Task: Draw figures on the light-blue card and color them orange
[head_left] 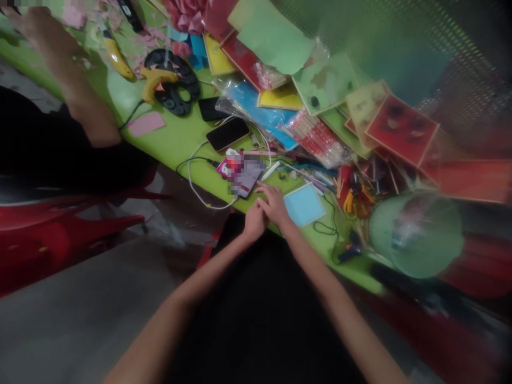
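My left hand is closed at the table's front edge, and whether anything is inside it is hidden. Against it rests my right hand, its fingers partly stretched out and touching or overlapping the left. Just beyond the fingertips lies a phone with a lit screen, partly pixelated, and a pink packet beside it. A light blue square sheet lies right of my right hand. Behind the lit phone is a dark-screened phone, with a white cable looping near it.
The green table carries a yellow glue gun, a black round tray, a yellow-handled cutter, bagged sticks, scissors and a red card. A translucent green bin stands right. Another person's arm reaches in left.
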Demonstrator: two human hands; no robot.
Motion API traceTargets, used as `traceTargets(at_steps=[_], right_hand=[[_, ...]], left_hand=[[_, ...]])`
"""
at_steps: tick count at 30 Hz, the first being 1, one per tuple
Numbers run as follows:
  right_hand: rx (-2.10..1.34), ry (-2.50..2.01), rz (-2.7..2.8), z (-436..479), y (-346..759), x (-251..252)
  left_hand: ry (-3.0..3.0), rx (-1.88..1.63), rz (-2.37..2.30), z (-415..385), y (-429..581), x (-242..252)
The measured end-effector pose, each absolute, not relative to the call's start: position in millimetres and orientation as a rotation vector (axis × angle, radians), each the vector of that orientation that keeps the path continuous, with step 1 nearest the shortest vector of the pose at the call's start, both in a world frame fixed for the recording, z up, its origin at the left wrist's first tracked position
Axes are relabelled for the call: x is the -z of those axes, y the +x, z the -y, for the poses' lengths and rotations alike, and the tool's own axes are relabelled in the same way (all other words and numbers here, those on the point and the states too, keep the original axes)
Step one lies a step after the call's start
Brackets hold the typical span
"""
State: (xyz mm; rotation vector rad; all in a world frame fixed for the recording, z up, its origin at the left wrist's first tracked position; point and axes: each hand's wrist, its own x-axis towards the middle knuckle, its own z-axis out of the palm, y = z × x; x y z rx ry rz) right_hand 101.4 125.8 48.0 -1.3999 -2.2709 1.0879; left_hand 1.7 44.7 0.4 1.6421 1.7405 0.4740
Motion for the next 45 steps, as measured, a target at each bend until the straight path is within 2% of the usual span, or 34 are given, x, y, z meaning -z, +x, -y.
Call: traceTargets(at_steps=[11,15,23,29,35,42,45], right_hand=[[-0.434,-2.093,1.747,-85.6,254.3,-40.6],[-0.497,-2.217,1.757,-65.2,274.6,-31.1],[-0.613,-2.124,1.793,-21.6,275.7,-27.0],[-0.452,-2.312,1.744,-10.7,315.9,-28.2],[-0.416,-2.291,1.727,-44.2,339.9,-32.0],[-0.461,-2.056,1.954,-123.0,298.0,-29.0],[-0.409,-2.098,2.053,-145.5,280.7,-28.7]], left_hand=[[1.606,-0.378,-1.850,-59.8,6.2,-18.1],[1.583,-0.340,-1.881,-64.5,5.4,-21.0],[1.545,-0.288,-1.971,-80.7,-7.0,-23.1],[1.582,-0.277,-1.935,-108.8,7.4,-22.7],[1.635,-0.300,-1.815,-141.4,32.4,-23.8],[1.621,-0.365,-1.744,-148.2,46.4,-17.1],[1.603,-0.409,-1.729,-143.4,42.3,-15.3]])
